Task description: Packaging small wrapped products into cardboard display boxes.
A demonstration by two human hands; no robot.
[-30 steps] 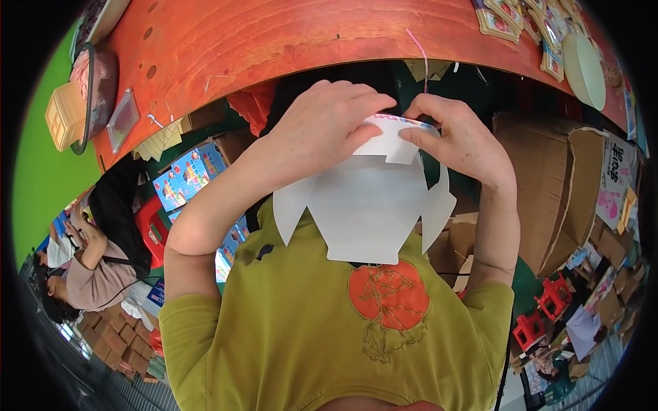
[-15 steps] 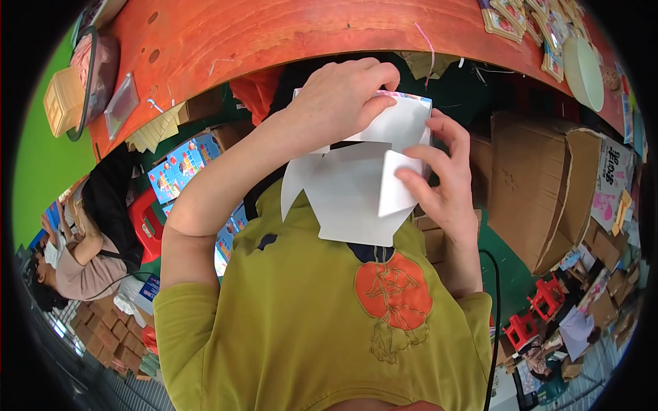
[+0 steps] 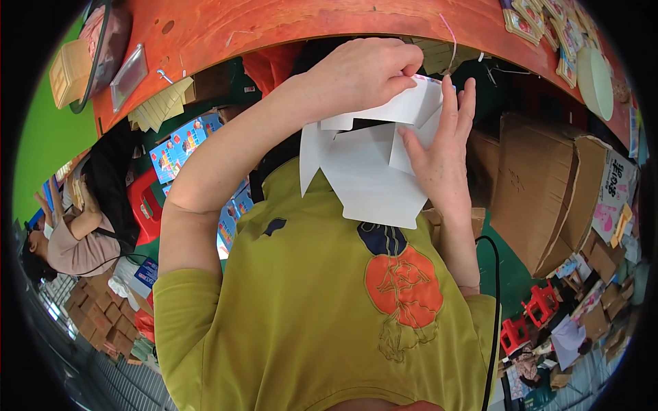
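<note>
A folding cardboard box (image 3: 373, 168), white inside with a colored print along its far edge, is held before my chest with its flaps open. My left hand (image 3: 373, 72) is closed on the far edge, its thumb on the white inner side and its fingers curled over the rim. My right hand (image 3: 442, 147) is at the box's right side with fingers stretched upward and apart. Its thumb touches the folded right side flap (image 3: 404, 147). A longer flap with a tab points toward my shirt.
An orange-red table (image 3: 288, 24) runs across the far side, with small packaged items (image 3: 541, 31) and a pale green bowl (image 3: 595, 82) at right. A large brown carton (image 3: 534, 185) stands right. Printed blue boxes (image 3: 185, 147) lie left, near a seated person (image 3: 86, 243).
The box and both hands have shifted slightly right and away from me. The right-hand fingers have straightened, and the right flap has folded inward from standing out.
</note>
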